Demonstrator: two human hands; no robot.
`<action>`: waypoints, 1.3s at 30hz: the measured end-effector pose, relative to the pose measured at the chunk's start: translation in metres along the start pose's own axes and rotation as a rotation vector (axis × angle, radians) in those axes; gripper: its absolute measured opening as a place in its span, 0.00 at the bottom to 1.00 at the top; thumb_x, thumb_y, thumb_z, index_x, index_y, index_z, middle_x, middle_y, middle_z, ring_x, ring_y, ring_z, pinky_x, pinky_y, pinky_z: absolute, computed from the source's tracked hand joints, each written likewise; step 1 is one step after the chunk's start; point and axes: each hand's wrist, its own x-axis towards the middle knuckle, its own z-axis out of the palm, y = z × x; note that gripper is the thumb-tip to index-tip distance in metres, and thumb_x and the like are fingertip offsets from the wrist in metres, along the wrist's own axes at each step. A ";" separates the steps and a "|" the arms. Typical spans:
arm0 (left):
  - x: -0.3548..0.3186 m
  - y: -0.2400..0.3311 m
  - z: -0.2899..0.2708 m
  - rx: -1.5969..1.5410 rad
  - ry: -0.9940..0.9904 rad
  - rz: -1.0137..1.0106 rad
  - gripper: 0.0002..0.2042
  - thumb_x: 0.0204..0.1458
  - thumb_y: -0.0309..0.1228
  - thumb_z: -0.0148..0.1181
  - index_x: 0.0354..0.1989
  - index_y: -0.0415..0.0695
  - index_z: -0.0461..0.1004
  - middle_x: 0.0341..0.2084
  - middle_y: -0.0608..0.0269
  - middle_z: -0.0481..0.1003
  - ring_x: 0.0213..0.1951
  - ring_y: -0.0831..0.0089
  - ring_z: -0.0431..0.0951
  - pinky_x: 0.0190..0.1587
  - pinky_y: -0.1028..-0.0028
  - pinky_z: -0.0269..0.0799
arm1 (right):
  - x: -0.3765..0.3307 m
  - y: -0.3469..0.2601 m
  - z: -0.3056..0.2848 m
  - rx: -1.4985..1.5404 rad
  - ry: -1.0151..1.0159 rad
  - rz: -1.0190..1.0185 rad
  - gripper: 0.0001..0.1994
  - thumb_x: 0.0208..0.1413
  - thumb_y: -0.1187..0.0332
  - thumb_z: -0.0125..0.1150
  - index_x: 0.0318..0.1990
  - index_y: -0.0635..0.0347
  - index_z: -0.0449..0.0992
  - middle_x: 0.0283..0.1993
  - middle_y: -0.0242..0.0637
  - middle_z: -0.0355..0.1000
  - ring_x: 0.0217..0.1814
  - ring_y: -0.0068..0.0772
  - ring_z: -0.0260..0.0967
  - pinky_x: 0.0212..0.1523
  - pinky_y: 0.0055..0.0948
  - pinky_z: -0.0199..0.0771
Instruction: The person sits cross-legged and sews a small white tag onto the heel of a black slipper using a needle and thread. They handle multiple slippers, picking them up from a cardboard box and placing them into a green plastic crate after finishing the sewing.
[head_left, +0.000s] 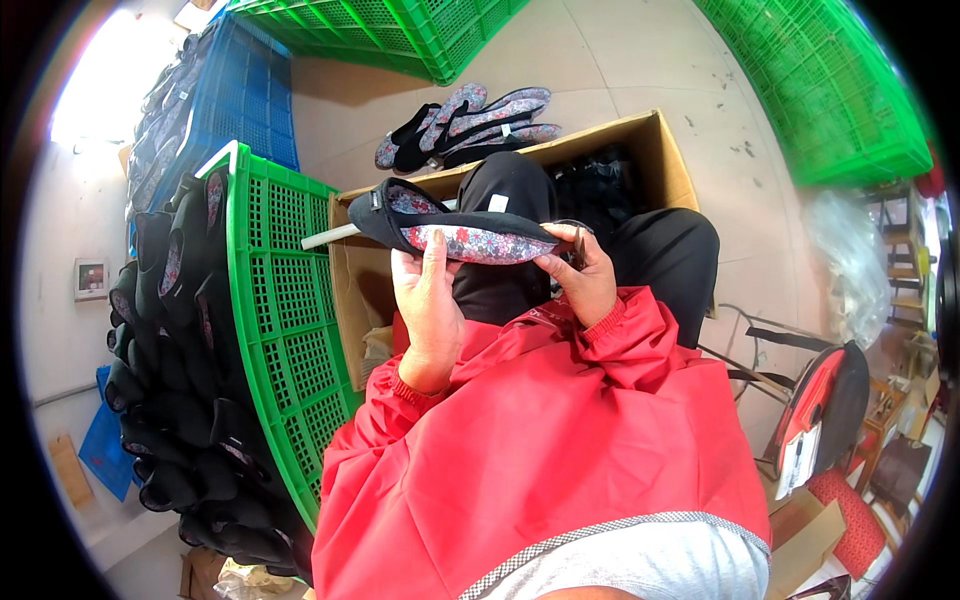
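A black slipper (pixel 478 243) with a flowered lining is held up sideways over my lap, between both hands. My left hand (pixel 430 310) grips it from below near the toe end, its thumb pressed on the flowered side. At the other end, my right hand (pixel 588 278) pinches the tip between thumb and fingers. A small dark metal tool (pixel 579 248), perhaps thread snips, shows among the right fingers; its shape is partly hidden. A small white label (pixel 497 203) shows just above the slipper's edge.
An open cardboard box (pixel 672 160) with dark items stands at my knees. Several flowered slippers (pixel 470 122) lie on the floor beyond. A green crate (pixel 285 310) stands left, beside piled black slippers (pixel 180 400). Another green crate (pixel 830 90) is at far right.
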 end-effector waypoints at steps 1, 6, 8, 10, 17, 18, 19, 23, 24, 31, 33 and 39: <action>0.000 0.000 0.000 0.013 -0.015 -0.002 0.10 0.64 0.27 0.52 0.52 0.43 0.66 0.45 0.62 0.75 0.43 0.74 0.77 0.47 0.72 0.74 | 0.000 0.000 0.000 0.003 -0.002 0.006 0.19 0.53 0.76 0.68 0.53 0.64 0.74 0.47 0.29 0.69 0.46 0.19 0.66 0.48 0.19 0.68; 0.008 -0.004 -0.002 0.766 -0.292 0.235 0.07 0.56 0.29 0.63 0.37 0.39 0.73 0.31 0.60 0.78 0.34 0.71 0.78 0.39 0.72 0.72 | 0.007 -0.002 0.004 0.216 0.070 0.094 0.11 0.55 0.69 0.68 0.43 0.61 0.77 0.37 0.27 0.72 0.35 0.16 0.66 0.39 0.16 0.66; 0.021 0.001 -0.009 1.144 -0.493 0.494 0.13 0.49 0.31 0.68 0.26 0.38 0.69 0.21 0.52 0.73 0.23 0.57 0.72 0.28 0.68 0.67 | 0.010 -0.004 0.000 0.252 0.073 0.162 0.08 0.57 0.68 0.67 0.40 0.60 0.76 0.33 0.27 0.72 0.30 0.15 0.64 0.33 0.15 0.64; 0.029 0.022 -0.004 1.265 -0.513 0.231 0.15 0.49 0.31 0.68 0.21 0.38 0.66 0.17 0.53 0.71 0.19 0.61 0.68 0.24 0.68 0.64 | 0.015 -0.011 -0.007 0.230 0.084 0.222 0.06 0.59 0.68 0.64 0.39 0.59 0.75 0.29 0.27 0.72 0.24 0.13 0.62 0.25 0.13 0.59; 0.068 0.035 -0.032 -0.083 -0.141 -0.439 0.09 0.61 0.25 0.54 0.46 0.35 0.73 0.39 0.59 0.79 0.39 0.71 0.80 0.44 0.70 0.77 | 0.007 -0.011 0.010 0.239 0.117 0.354 0.06 0.61 0.65 0.61 0.35 0.57 0.76 0.25 0.26 0.72 0.17 0.11 0.55 0.18 0.13 0.50; 0.080 0.030 -0.042 -0.131 -0.159 -0.491 0.09 0.61 0.26 0.54 0.46 0.35 0.74 0.39 0.58 0.79 0.39 0.71 0.80 0.44 0.69 0.77 | 0.004 -0.009 0.010 0.240 0.120 0.374 0.07 0.61 0.65 0.62 0.35 0.57 0.76 0.25 0.26 0.72 0.18 0.11 0.55 0.18 0.13 0.51; 0.087 0.027 -0.052 -0.139 -0.177 -0.536 0.11 0.62 0.27 0.52 0.48 0.36 0.73 0.40 0.57 0.79 0.41 0.68 0.80 0.47 0.67 0.77 | 0.002 -0.004 0.012 0.250 0.102 0.371 0.07 0.61 0.64 0.62 0.35 0.56 0.75 0.25 0.25 0.72 0.18 0.11 0.56 0.18 0.12 0.51; 0.099 0.026 -0.063 -0.271 -0.050 -0.679 0.12 0.64 0.30 0.46 0.48 0.35 0.71 0.37 0.53 0.78 0.37 0.60 0.79 0.43 0.61 0.77 | 0.000 0.000 0.016 0.229 0.060 0.378 0.07 0.61 0.64 0.62 0.35 0.55 0.75 0.25 0.26 0.72 0.18 0.11 0.55 0.18 0.12 0.51; 0.100 0.024 -0.065 -0.293 -0.048 -0.684 0.12 0.64 0.30 0.47 0.48 0.36 0.71 0.37 0.53 0.78 0.37 0.60 0.79 0.43 0.61 0.77 | 0.000 0.001 0.015 0.235 0.052 0.370 0.07 0.61 0.64 0.62 0.35 0.55 0.75 0.25 0.26 0.72 0.18 0.11 0.55 0.18 0.12 0.50; 0.097 0.022 -0.060 -0.323 -0.026 -0.675 0.13 0.64 0.31 0.48 0.50 0.37 0.72 0.39 0.53 0.78 0.36 0.61 0.78 0.43 0.63 0.76 | 0.002 0.007 0.014 0.254 0.052 0.361 0.06 0.61 0.64 0.61 0.35 0.55 0.75 0.25 0.26 0.72 0.17 0.11 0.54 0.17 0.13 0.49; 0.095 0.023 -0.060 -0.341 -0.039 -0.671 0.13 0.65 0.32 0.47 0.50 0.37 0.72 0.39 0.53 0.78 0.37 0.62 0.78 0.44 0.62 0.76 | 0.002 0.007 0.014 0.256 0.044 0.361 0.06 0.62 0.64 0.61 0.36 0.55 0.75 0.26 0.26 0.72 0.17 0.11 0.54 0.17 0.13 0.50; 0.070 0.045 -0.035 -0.388 -0.060 -0.354 0.15 0.64 0.31 0.48 0.56 0.40 0.68 0.50 0.59 0.75 0.50 0.65 0.76 0.56 0.60 0.71 | 0.005 -0.004 0.015 0.188 -0.148 0.228 0.17 0.67 0.58 0.51 0.52 0.63 0.66 0.32 0.33 0.74 0.23 0.14 0.58 0.25 0.17 0.60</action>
